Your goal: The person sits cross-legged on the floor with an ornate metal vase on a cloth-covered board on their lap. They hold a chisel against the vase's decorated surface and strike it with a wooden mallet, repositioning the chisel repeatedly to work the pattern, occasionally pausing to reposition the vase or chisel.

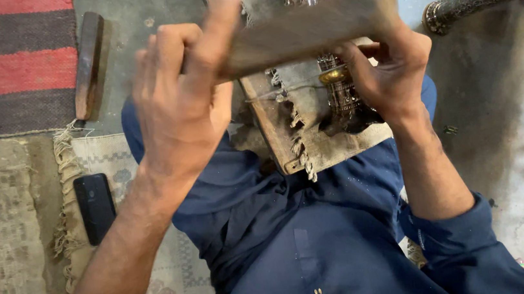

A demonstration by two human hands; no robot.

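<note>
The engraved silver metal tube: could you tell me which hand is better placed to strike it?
Probably left: the left hand grips the brown wooden block above it; the right hand steadies the tube.

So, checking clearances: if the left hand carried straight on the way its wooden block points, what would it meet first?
Probably the right hand: the blurred wooden block in the left hand already reaches it, above the engraved metal piece. Depth is unclear.

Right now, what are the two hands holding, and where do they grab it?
The left hand grips a blurred wooden block by its left end. The right hand holds the engraved metal piece at its narrow lower part, near the brass ring, over a wooden board.
</note>
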